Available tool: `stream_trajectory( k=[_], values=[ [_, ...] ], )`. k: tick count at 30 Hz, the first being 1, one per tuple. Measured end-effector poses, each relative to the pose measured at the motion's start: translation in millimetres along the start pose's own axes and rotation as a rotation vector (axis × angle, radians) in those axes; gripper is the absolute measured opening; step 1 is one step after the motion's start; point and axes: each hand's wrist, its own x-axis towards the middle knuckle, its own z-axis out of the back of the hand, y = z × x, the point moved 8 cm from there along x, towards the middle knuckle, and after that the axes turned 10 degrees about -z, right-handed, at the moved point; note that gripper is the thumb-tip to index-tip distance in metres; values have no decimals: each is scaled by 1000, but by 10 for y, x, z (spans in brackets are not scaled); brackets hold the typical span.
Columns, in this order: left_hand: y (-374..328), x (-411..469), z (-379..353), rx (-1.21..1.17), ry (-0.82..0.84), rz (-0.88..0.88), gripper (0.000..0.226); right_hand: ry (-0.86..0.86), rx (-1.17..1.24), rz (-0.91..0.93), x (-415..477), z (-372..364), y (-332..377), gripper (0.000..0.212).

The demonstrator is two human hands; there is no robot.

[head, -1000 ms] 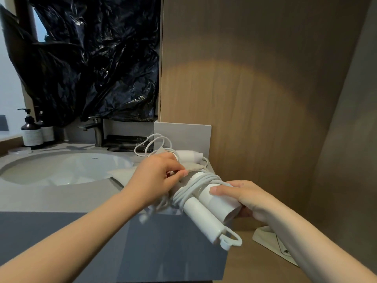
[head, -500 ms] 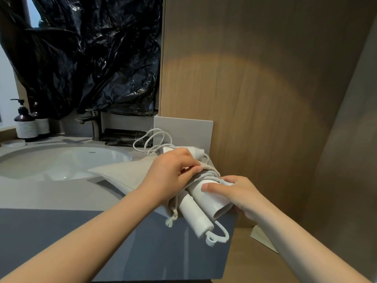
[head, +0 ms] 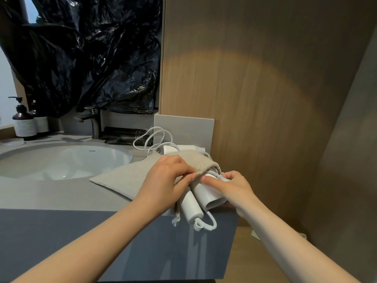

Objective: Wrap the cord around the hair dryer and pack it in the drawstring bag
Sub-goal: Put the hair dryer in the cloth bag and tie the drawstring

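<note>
The white hair dryer (head: 206, 196) lies at the counter's front right corner, its handle and hanging loop sticking out over the edge. Its white cord (head: 152, 139) loops up behind it, and some turns lie round the body. The beige drawstring bag (head: 124, 177) lies flat on the counter, its mouth pulled partly over the dryer's far end. My left hand (head: 167, 180) pinches the bag's mouth edge. My right hand (head: 234, 187) grips the dryer's barrel from the right, index finger laid along it.
A round white sink (head: 61, 160) with a dark faucet (head: 92, 123) is to the left, pump bottles (head: 23, 124) at far left. Black plastic sheeting (head: 85, 54) hangs behind. A wooden wall (head: 255, 88) rises directly behind the dryer. The grey counter (head: 51, 195) drops off in front.
The bag has spread flat on the counter and its mouth has come over the dryer's far end. Both hands and the dryer moved down toward the counter edge.
</note>
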Motion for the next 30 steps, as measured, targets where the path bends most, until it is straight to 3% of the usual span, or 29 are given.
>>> stream_trajectory(
  k=[4,9,15,20,22,25,30],
  values=[
    [99,-120,-58,-45,30,42,18,13,-121,58,36,-43,27,57],
    [203,-182,-99,-53,63,75,30,31,-173,66,86,-40,67,60],
    [272,-266,-123,-29,116,71,45,84,-46,117,-56,147,-60,62],
    [269,-372,-64,-6,76,78,45,216,80,-15,-64,75,-223,59],
    [289,-399,-6,6,22,110,35,298,234,-75,-35,-16,-220,50],
    [221,-366,19,-73,-13,97,23,360,310,-113,-46,-156,-171,20],
    [196,-272,43,-126,-1,83,21,358,304,-125,-52,-333,-140,44]
  ],
)
